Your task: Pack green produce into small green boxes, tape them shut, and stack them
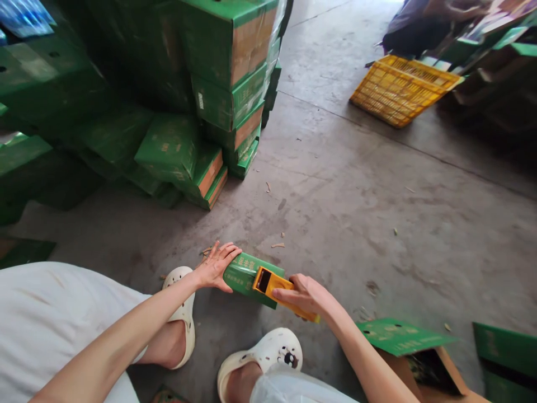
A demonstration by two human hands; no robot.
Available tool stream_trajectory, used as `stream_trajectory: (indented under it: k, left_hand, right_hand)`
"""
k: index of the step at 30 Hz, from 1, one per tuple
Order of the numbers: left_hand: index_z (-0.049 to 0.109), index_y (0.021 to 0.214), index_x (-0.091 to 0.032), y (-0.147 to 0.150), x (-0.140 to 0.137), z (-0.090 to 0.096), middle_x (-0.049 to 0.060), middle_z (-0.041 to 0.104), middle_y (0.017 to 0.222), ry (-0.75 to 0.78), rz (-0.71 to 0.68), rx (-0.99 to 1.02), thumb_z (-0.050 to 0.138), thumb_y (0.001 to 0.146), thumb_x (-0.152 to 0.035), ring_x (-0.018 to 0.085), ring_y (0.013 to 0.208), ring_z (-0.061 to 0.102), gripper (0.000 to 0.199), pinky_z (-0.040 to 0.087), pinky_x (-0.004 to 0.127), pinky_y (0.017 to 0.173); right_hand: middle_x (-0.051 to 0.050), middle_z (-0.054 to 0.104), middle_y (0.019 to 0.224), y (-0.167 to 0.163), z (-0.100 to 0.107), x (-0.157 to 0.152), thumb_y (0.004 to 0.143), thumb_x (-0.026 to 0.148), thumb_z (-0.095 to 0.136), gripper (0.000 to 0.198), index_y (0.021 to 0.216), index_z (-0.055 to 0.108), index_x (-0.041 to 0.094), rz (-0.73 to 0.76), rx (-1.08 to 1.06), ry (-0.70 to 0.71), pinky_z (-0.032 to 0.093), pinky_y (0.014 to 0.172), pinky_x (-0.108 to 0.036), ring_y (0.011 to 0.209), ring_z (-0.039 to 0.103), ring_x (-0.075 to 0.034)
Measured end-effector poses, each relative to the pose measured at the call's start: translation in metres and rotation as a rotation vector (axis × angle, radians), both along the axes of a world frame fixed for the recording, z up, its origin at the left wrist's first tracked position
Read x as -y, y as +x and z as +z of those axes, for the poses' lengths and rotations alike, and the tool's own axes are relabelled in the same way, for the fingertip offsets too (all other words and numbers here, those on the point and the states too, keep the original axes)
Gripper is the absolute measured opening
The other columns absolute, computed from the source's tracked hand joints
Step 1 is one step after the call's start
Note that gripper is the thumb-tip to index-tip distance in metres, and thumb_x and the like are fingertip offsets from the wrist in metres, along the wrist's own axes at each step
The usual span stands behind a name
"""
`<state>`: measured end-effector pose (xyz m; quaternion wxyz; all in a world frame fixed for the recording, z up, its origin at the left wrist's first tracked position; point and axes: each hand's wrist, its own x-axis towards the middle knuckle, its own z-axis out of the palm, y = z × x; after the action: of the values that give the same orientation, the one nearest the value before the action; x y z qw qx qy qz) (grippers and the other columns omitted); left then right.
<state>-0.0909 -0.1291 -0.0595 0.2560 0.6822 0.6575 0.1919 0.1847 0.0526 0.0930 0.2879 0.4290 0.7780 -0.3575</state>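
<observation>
A small green cardboard box [240, 279] with pale printed characters lies on the floor between my feet. My left hand [217, 267] spans its left end, thumb on the near side and fingers spread along the far edge. My right hand [305, 293] is wrapped round a yellow hand-held tool [274, 284] with a dark opening at its front end. That front end lies over the right part of the box; whether it touches is unclear. The tool's exact kind cannot be made out.
Stacked green cartons [213, 101] stand ahead on the left. A yellow plastic crate [403, 89] sits tilted at the far right, near a seated person [415, 28]. An open green box [403, 338] stands at lower right. Small scraps litter the concrete floor [335, 212].
</observation>
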Motion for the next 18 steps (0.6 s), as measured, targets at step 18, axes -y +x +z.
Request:
stream_trajectory:
  k: [18]
  left_hand:
    - [0.031, 0.166, -0.012, 0.085, -0.028, 0.010, 0.023, 0.046, 0.159, 0.090, -0.081, -0.133, 0.077, 0.067, -0.052, 0.043, 0.152, 0.037, 0.117, 0.012, 0.056, 0.134]
  right_hand:
    - [-0.001, 0.067, 0.073, 0.015, 0.000, 0.005, 0.080, 0.067, 0.073, 0.047, 0.082, 0.068, 0.021, -0.053, -0.058, -0.073, 0.033, 0.057, -0.027, 0.066, 0.059, -0.017]
